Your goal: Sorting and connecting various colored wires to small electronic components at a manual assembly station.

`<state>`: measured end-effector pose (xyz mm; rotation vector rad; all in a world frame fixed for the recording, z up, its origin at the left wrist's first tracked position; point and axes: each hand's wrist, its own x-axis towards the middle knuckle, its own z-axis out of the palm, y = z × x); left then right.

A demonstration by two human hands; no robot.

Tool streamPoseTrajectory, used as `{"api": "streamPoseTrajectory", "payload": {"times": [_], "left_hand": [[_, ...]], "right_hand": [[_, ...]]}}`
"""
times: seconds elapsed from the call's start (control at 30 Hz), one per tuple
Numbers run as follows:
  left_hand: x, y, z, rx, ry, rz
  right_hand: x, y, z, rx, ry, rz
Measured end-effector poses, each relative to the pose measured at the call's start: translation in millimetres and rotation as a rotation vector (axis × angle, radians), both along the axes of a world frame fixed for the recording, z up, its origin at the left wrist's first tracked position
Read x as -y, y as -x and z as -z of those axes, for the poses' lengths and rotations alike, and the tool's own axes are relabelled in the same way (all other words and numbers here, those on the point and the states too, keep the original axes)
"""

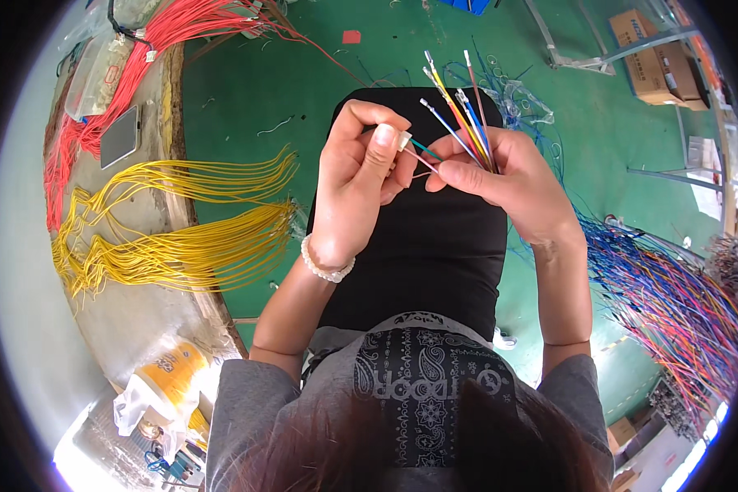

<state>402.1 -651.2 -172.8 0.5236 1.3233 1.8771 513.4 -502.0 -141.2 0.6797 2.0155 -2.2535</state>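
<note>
Upper centre: left grip (354, 164) pinches white plug (404, 141), right grip (517, 176) clasps loose wires (478, 135); if it slackens, they could spill.

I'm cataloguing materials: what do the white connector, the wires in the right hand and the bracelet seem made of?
White connector: probably moulded plastic, opaque and pale, judging by its small blocky shape.
Wires: smooth, coloured, likely plastic-covered; the silvery tips look like metal, insides hidden.
Bracelet: beaded, pale, slight sheen; plastic, glass or pearl, I can't tell.
</note>
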Motion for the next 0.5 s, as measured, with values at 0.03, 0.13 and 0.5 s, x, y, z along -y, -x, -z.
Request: {"api": "streamPoseTrajectory", "payload": {"times": [0.03, 0.13, 0.5], "left_hand": [[1, 1, 1, 0.003, -0.005, 0.012], [0, 2, 0, -0.007, 0.025, -0.007], [-2, 8, -4, 0.001, 0.022, -0.042]], "right_hand": [[1, 1, -1, -0.003, 0.006, -0.001], [0, 3, 0, -0.020, 0.074, 0.029], [-3, 13, 0, 0.011, 0.070, 0.013]]}}
